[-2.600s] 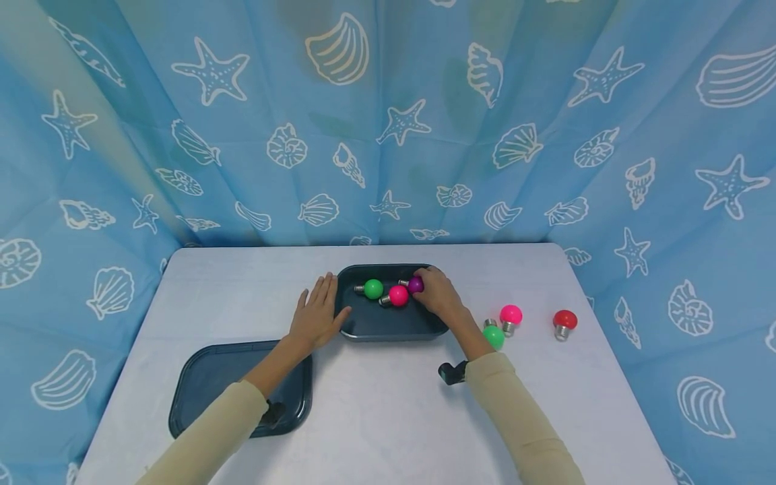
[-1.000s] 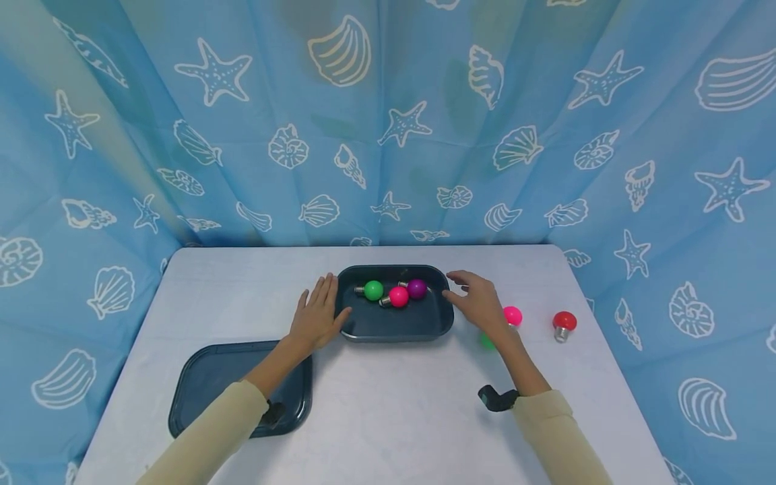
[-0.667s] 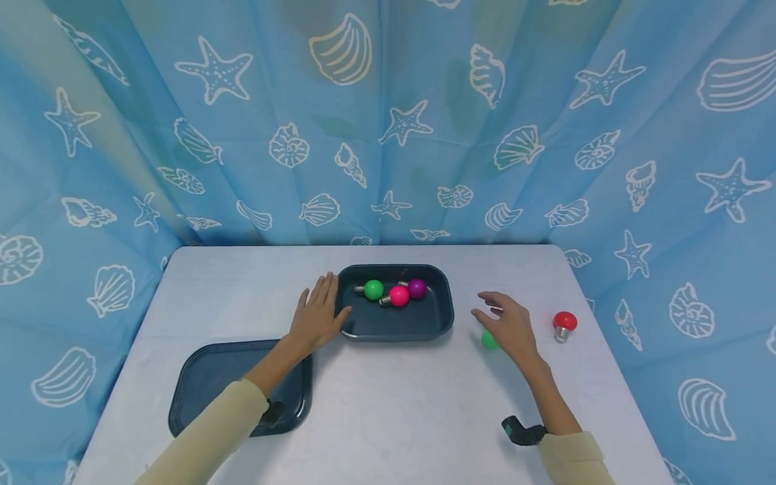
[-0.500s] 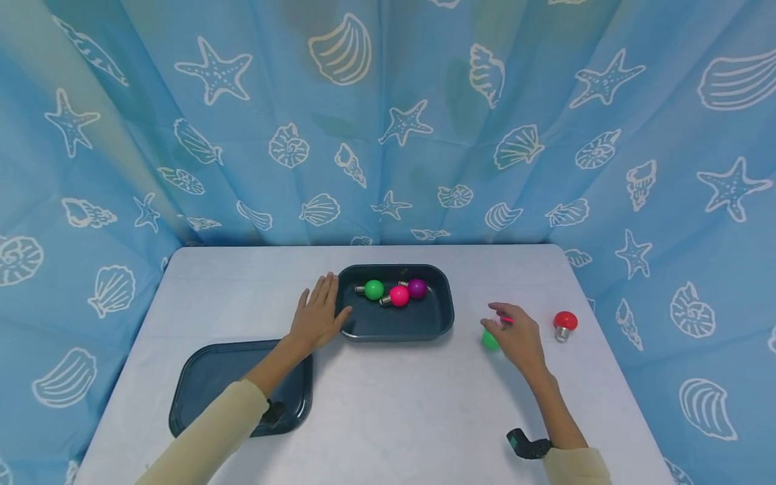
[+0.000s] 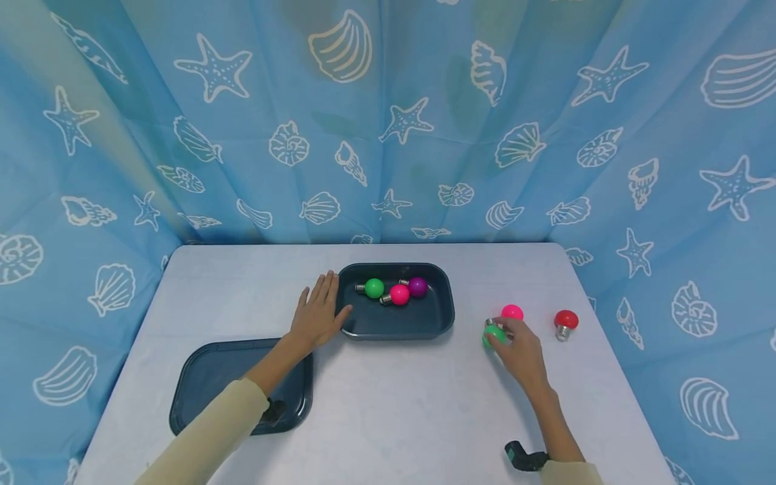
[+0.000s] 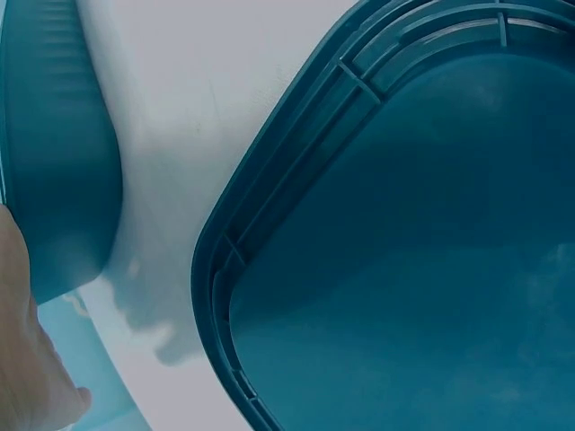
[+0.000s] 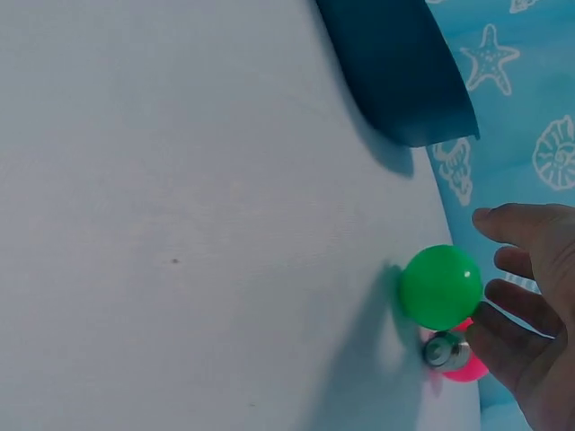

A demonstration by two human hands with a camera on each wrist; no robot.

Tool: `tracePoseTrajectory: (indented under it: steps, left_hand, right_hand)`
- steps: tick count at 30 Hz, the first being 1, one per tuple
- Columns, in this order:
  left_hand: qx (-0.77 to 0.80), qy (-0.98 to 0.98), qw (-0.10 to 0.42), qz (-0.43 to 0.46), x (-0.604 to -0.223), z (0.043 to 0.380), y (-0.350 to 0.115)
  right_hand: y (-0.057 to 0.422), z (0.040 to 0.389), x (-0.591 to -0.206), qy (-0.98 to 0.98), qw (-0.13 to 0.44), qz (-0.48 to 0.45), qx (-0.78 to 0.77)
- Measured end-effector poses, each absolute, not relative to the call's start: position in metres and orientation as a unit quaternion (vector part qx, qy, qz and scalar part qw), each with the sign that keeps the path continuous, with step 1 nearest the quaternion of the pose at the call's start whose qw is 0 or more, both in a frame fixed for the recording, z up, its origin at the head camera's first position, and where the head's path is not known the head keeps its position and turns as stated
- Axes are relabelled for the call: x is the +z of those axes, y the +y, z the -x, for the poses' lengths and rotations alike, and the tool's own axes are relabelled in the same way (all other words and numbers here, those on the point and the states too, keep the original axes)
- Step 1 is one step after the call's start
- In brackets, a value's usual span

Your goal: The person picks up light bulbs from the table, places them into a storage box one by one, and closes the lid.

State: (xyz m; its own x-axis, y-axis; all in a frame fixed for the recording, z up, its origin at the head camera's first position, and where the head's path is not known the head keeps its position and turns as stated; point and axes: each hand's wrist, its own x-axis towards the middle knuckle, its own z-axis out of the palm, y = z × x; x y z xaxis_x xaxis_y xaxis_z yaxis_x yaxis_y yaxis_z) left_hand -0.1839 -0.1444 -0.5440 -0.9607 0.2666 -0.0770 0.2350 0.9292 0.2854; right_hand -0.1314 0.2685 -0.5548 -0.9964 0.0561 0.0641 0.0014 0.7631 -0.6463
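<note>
My left hand (image 5: pixel 316 316) rests with straight fingers against the left side of a dark deep tray (image 5: pixel 400 331). Inside that tray lie a green bulb (image 5: pixel 374 288), a pink bulb (image 5: pixel 399 294) and a purple bulb (image 5: pixel 417 287). On the right of the table, my right hand (image 5: pixel 524 353) reaches over another green light bulb (image 5: pixel 492 335), thumb and fingers spread about it. In the right wrist view, the thumb stands apart from this green bulb (image 7: pixel 440 287), with the other fingers close beside it. Just behind is a second pink bulb (image 5: pixel 512 312), partly covered by the hand.
A red bulb (image 5: pixel 566 319) lies farther right. At the front left, a shallow dark tray (image 5: pixel 212 384) sits partly under my left forearm. A blue curtain (image 5: pixel 400 168) with shell prints hangs behind and beside the white table (image 5: pixel 394 411).
My right hand has let go of the purple bulb in the deep tray and moved right, over to the green bulb on the table. My left hand stays in place.
</note>
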Motion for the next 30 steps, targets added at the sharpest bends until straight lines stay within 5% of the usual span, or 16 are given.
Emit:
tracePoseTrajectory:
  steps: [30]
  left_hand:
    - [0.145,0.980,0.055,-0.128,-0.540,0.182,-0.143]
  right_hand:
    - [0.272,0.131,-0.571,-0.923,0.030,0.025,0.382]
